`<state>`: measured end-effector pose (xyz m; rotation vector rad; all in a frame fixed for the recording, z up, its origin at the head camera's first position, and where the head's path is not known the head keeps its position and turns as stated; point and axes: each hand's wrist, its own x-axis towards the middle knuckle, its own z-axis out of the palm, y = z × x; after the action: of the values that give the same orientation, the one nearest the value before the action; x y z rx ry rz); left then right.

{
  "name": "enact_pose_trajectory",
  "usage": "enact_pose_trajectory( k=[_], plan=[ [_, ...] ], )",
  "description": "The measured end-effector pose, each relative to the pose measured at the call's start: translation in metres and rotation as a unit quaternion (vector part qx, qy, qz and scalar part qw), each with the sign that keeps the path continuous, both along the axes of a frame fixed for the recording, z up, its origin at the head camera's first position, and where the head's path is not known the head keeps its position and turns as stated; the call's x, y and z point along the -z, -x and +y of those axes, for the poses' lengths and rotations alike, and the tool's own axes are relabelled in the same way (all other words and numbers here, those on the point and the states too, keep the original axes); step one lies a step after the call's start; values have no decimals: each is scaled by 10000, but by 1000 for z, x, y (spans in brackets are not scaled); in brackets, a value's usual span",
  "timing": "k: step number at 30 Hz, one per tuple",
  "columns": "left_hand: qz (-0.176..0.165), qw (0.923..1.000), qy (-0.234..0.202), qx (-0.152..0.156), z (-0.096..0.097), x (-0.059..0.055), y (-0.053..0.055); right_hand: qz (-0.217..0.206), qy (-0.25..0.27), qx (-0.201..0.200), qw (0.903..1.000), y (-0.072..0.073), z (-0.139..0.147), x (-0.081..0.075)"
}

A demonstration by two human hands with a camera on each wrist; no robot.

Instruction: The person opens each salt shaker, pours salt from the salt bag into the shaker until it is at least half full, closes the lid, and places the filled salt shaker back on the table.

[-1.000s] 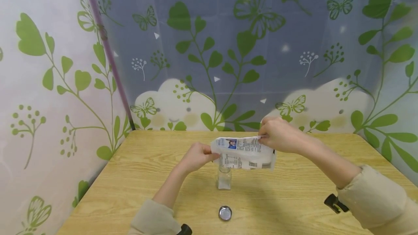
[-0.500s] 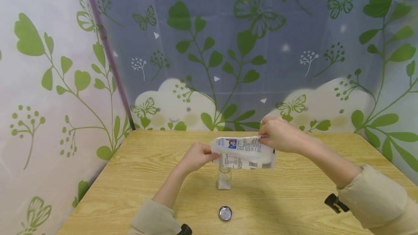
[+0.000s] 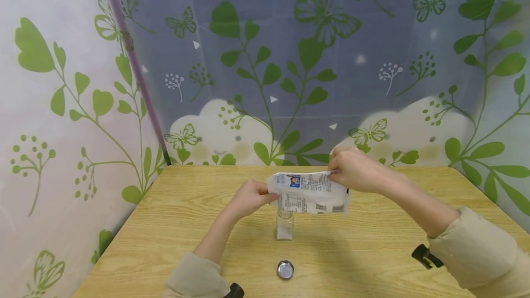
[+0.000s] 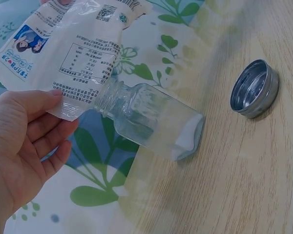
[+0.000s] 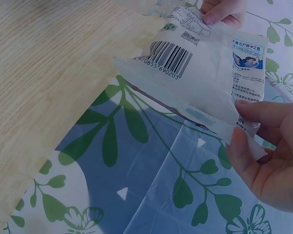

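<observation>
A white printed plastic packet (image 3: 308, 191) is held sideways above the table, its left end at the mouth of a small glass jar (image 3: 285, 228). My left hand (image 3: 249, 199) pinches the packet's corner close to the jar's neck. At the raised right end, my right hand (image 3: 356, 171) pinches the packet's edge between thumb and fingers, as the right wrist view shows beside the barcode (image 5: 170, 59). White fine stuff (image 4: 188, 134) covers the jar's bottom; the jar stands upright. The packet hides the jar's rim in the head view.
A round silver metal lid (image 3: 285, 270) lies hollow side up on the wooden table (image 3: 186, 229), nearer the person than the jar. Printed cloth (image 3: 256, 59) with leaves and butterflies hangs behind the table and at its sides.
</observation>
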<state>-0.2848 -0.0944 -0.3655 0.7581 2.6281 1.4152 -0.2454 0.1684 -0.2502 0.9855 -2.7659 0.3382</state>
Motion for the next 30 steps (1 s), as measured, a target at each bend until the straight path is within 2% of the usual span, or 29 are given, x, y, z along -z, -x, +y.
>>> enact_pose_trajectory(
  k=[30],
  plan=[
    [52,10000,6,37,0,-1,-1,-32,-21,-9,10000,-2,0,-3]
  ],
)
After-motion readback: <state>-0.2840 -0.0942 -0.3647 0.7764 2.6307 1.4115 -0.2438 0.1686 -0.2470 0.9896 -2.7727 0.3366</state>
